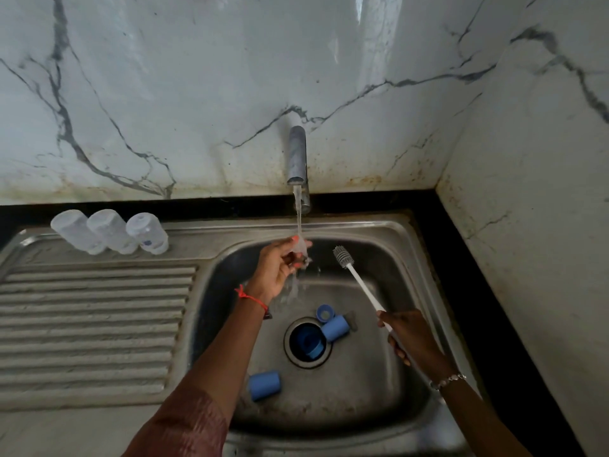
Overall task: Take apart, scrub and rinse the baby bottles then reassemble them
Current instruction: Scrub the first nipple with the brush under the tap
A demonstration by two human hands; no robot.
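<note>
My left hand (pixel 280 262) holds a small clear teat (pixel 301 247) under the running water from the tap (pixel 297 156), fingers curled round it. My right hand (pixel 410 334) grips the white handle of a bottle brush (pixel 342 257), whose grey bristle head points up and left, clear of the water. Three clear bottle bodies (pixel 110 230) stand upside down in a row at the back of the draining board. In the sink lie blue parts: a cap (pixel 264 384) near the front, another cap (pixel 335 328) and a ring (pixel 325 313) by the drain, and one piece in the drain (pixel 308 341).
The steel sink basin (pixel 379 384) is wet, with a ribbed draining board (pixel 92 324) to its left. A marble wall stands behind and to the right, with a black counter strip (pixel 461 258) round the sink.
</note>
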